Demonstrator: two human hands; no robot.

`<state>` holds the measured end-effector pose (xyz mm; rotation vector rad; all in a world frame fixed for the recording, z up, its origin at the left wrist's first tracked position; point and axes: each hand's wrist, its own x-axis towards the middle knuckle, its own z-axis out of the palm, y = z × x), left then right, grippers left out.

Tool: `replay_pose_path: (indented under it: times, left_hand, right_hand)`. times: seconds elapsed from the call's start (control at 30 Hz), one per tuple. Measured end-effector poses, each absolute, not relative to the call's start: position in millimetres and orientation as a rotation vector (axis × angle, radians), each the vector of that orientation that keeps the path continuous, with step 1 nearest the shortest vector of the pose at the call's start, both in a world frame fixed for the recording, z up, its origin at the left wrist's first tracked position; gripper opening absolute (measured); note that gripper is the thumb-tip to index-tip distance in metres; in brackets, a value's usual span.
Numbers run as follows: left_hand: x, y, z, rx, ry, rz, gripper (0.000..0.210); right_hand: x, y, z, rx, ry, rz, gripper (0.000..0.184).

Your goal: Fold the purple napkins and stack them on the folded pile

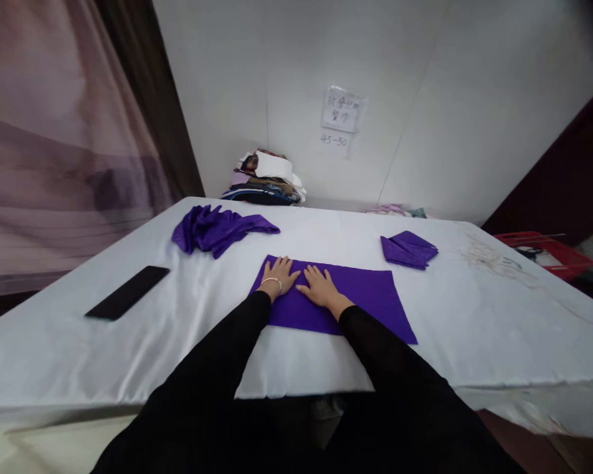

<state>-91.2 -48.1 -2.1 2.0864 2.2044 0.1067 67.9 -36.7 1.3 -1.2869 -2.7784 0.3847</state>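
A purple cloth (370, 296) lies flat as a rectangle on the white-covered table in front of me. My left hand (280, 275) rests palm down on its left part, fingers spread, with a bracelet at the wrist. Close beside it, my right hand (319, 287) also presses flat on the cloth, fingers apart. Neither hand grips anything. Toward the back right sits a folded purple cloth (408, 249), shaped with pointed corners. A crumpled heap of purple cloth (217, 230) lies at the back left.
On the left of the white table cover (178, 342) lies a dark flat rectangular object (128, 292). A pile of folded fabrics (267, 179) stands by the back wall, below a handwritten sign (342, 110). A red basket (548, 253) is beyond the right edge.
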Motion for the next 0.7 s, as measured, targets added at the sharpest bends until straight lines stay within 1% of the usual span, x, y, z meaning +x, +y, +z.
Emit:
replay_pose_path:
  times: [0.13,0.27,0.47,0.7]
  left_hand:
    - [-117.3,-38.6,-8.5,1.989,2.310,0.111,0.071]
    - [-128.6,-31.8,-7.7,1.937,2.356,0.099,0.077]
    - [-130.5,-29.9,-7.1,1.908,2.388,0.065,0.080]
    - [-131.6,-27.7,2.2,1.837,2.375,0.012,0.077]
  right_hand:
    - [94.9,-11.1,-10.6,-1.349,-2.736,0.378,0.076]
    - [151.4,15.0,-12.5,-1.655,-2.616,0.349,0.075]
    - [230.4,36.6,-12.6,-2.011,-2.420,0.279,0.071]
    - [240.0,38.3,-15.4,-2.069,-2.378,0.257,0.073]
